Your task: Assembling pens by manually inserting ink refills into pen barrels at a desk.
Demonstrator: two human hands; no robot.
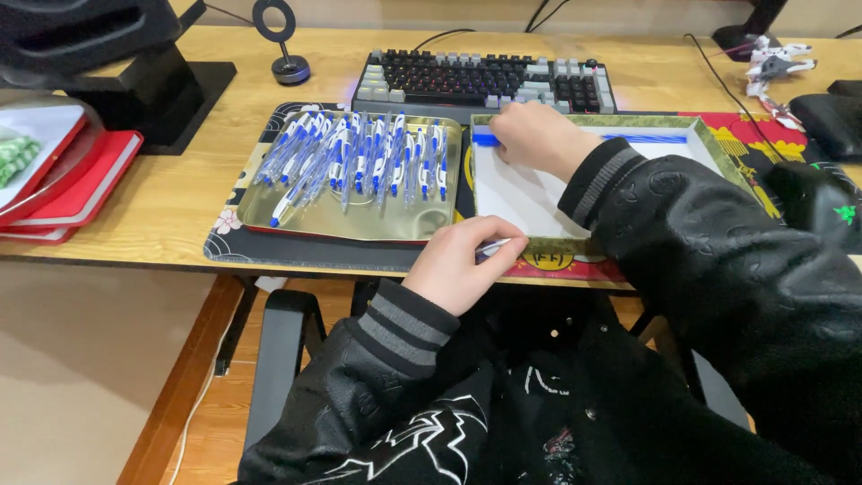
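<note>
On the near edge of the wooden desk [180, 193], a patterned desk mat [235, 247] carries two containers side by side: one shallow gold metal tray [359, 229] on the left and one white-lined box lid [516, 202] with a green patterned rim on the right. The tray holds a row of blue-and-white pens [359, 157], too many and too overlapped to count exactly. The right hand [539, 135] rests at the far left corner of the box lid, fingers curled over a blue pen [485, 139]; another blue pen [646, 138] lies along the lid's far edge. The left hand [462, 260] sits at the lid's near left corner, pinching one pen [492, 245]. One keyboard [485, 79] stands behind the containers. At the desk's left edge lies a stack of red folders [81, 193]. The floor below is tan.
</note>
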